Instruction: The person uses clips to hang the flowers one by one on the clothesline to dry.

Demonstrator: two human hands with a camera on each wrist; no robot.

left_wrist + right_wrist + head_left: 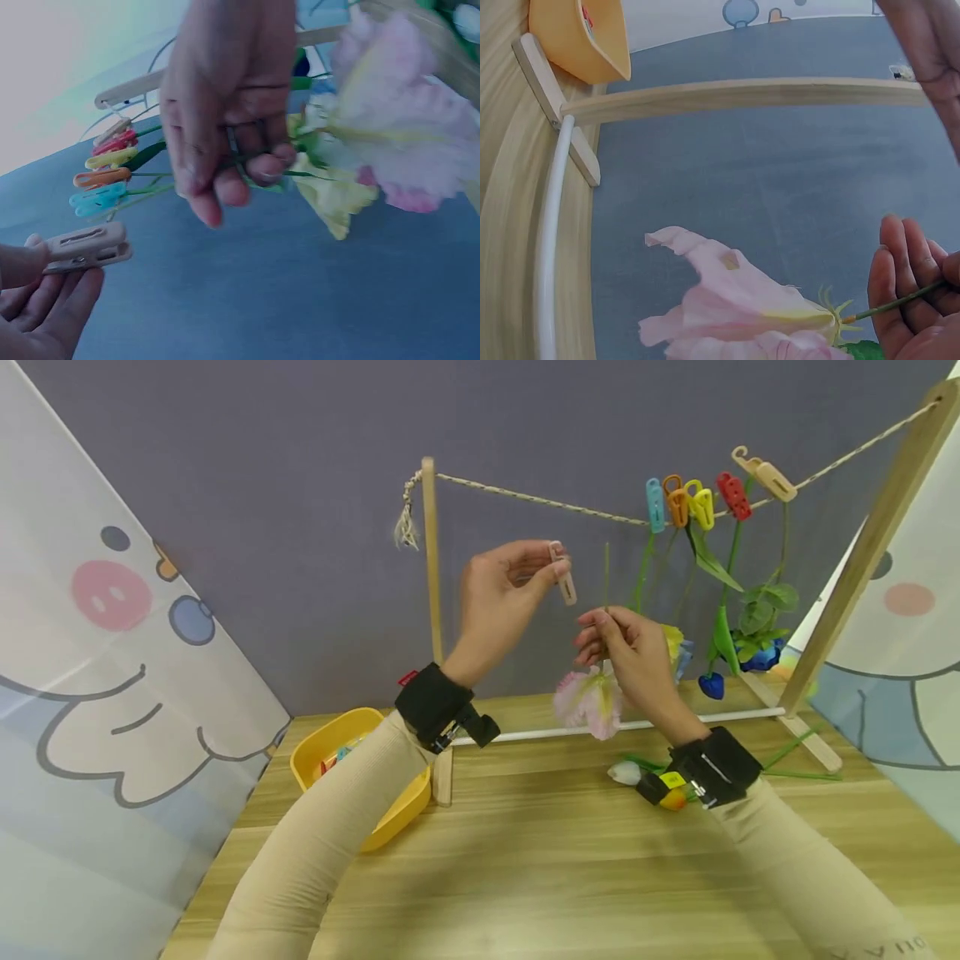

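Nearest, the table (525, 860): yellow bowl (330, 752) at 9 o'clock holding spare pegs; a white flower (625, 772) and loose stems lie by the right wrist at 3 o'clock.

Mid-field, both hands raised above the table. Right hand (633, 652) pinches the stem (606, 572) of a pink flower (588, 700), fingers curled round it; bloom hangs head-down below the hand, stem tip points to 12. Left hand (502, 589) pinches a beige peg (562, 572) between thumb and fingertips, just at 9 o'clock of the stem, not touching it. Cannot tell whether the peg's jaws are apart.

Beyond, the cord (540, 502) between two posts. Five pegs (701, 497) bunched at 1 o'clock, flowers already hung heads-down beneath.

Risks, as judged:
- Thin stem, light pinch: could slip or twist, dropping the bloom.
- Peg gripped near its end: may spring out of the fingers when squeezed.
- Slack cord: a push could swing the hung flowers and loosen them.
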